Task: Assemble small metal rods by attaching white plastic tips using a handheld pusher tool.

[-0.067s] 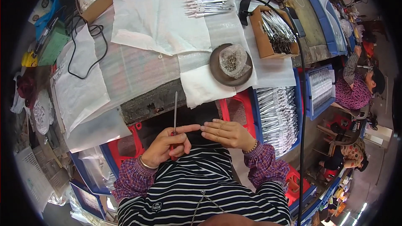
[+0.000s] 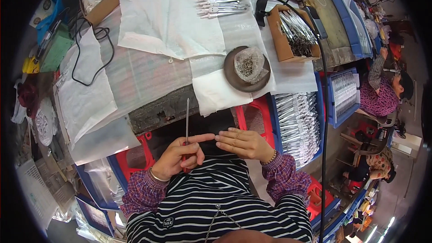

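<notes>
My left hand (image 2: 179, 158) is closed around the red handle of a screwdriver (image 2: 187, 119). The metal shaft points up toward the table edge. The left index finger stretches out to the right, and its tip meets the fingertips of my right hand (image 2: 247, 145). That right hand lies flat with its fingers straight, and I see nothing in it. Both hands are in front of my striped top, short of the table. Beyond them a dark round dish (image 2: 233, 77) carries a clear plastic bag (image 2: 249, 65) of small metal parts.
Slim silver-and-white metal pieces (image 2: 220, 0) lie in a row on white sheeting (image 2: 173, 27). More fill a cardboard box (image 2: 284, 54) and a blue crate (image 2: 321, 139) at right. Red stools (image 2: 265, 117) stand under the table. A black cable (image 2: 325, 108) hangs at right; co-workers (image 2: 380, 96) sit beyond.
</notes>
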### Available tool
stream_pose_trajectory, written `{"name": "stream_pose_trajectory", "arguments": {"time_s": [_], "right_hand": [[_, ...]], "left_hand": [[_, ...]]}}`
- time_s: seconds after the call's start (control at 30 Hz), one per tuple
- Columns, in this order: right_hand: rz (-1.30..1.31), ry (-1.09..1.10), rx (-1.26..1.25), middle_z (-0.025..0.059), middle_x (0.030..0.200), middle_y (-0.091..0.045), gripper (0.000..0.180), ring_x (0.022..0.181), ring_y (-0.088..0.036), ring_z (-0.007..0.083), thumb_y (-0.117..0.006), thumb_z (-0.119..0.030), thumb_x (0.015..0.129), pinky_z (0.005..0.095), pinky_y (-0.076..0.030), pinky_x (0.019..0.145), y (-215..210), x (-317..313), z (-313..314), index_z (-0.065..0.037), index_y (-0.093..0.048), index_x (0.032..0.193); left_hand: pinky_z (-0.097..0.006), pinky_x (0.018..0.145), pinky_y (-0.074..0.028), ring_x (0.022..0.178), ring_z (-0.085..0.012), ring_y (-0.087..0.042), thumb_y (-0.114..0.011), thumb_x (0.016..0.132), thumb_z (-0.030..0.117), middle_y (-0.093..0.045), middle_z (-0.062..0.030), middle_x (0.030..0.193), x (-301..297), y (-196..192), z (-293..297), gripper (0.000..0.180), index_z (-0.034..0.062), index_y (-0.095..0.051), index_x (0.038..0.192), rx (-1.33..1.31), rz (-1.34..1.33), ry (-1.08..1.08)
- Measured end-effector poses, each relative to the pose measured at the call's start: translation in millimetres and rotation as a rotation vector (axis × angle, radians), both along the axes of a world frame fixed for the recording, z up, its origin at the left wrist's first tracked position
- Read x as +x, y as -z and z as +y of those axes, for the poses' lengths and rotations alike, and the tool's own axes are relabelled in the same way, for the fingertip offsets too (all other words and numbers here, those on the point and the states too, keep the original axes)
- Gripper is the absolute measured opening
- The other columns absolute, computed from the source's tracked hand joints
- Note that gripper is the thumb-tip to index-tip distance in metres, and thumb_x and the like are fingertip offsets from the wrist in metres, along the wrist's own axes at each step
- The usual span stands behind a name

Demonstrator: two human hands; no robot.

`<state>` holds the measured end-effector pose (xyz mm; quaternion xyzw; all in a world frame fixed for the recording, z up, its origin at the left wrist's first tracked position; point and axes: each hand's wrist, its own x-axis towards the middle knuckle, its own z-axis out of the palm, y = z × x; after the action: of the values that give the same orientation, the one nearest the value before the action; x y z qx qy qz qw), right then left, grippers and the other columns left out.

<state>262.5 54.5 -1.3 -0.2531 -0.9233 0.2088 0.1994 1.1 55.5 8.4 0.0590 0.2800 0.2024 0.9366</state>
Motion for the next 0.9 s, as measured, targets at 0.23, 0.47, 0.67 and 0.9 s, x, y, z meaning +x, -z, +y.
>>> {"name": "stream_pose_trajectory", "arguments": {"time_s": [0.23, 0.47, 0.67, 0.9], "right_hand": [[0.006, 0.019, 0.004, 0.0081, 0.124, -0.056, 0.04, 0.114, -0.055, 0.0211, -0.053, -0.01, 0.079, 0.0345, -0.047, 0.096, -1, 1, -3, -0.005, -0.058, 0.118], [0.01, -0.01, -0.019, 0.0082, 0.125, -0.055, 0.039, 0.114, -0.055, 0.0216, -0.053, -0.008, 0.08, 0.0353, -0.046, 0.097, -2, 3, -4, -0.005, -0.058, 0.118], [0.081, 0.125, -0.033, 0.0085, 0.117, -0.06, 0.034, 0.108, -0.059, 0.023, -0.06, -0.004, 0.077, 0.0355, -0.048, 0.093, 4, 1, -5, -0.004, -0.062, 0.111], [0.041, 0.116, -0.024, 0.008, 0.12, -0.059, 0.039, 0.11, -0.058, 0.0225, -0.059, -0.005, 0.075, 0.036, -0.048, 0.095, 2, 1, -9, -0.005, -0.06, 0.114]], "left_hand": [[-0.017, 0.039, -0.03, 0.038, -0.0025, -0.035, -0.043, 0.093, 0.014, -0.061, -0.0095, 0.069, 1, 10, -6, 0.048, -0.0029, -0.032, 0.137, -0.088, -0.123, -0.05], [-0.016, 0.04, -0.029, 0.038, -0.0025, -0.031, -0.043, 0.094, 0.017, -0.058, -0.0067, 0.065, 2, 4, -9, 0.049, -0.0015, -0.031, 0.138, -0.056, -0.138, -0.011], [-0.016, 0.04, -0.031, 0.039, -0.003, -0.035, -0.043, 0.094, 0.013, -0.058, -0.0085, 0.065, 3, -13, -3, 0.044, -0.0052, -0.036, 0.134, 0.013, -0.081, 0.085], [-0.016, 0.04, -0.031, 0.04, -0.0031, -0.04, -0.046, 0.094, 0.013, -0.061, -0.0123, 0.069, 5, -8, 1, 0.043, -0.0043, -0.04, 0.132, 0.118, 0.115, 0.088]]}}
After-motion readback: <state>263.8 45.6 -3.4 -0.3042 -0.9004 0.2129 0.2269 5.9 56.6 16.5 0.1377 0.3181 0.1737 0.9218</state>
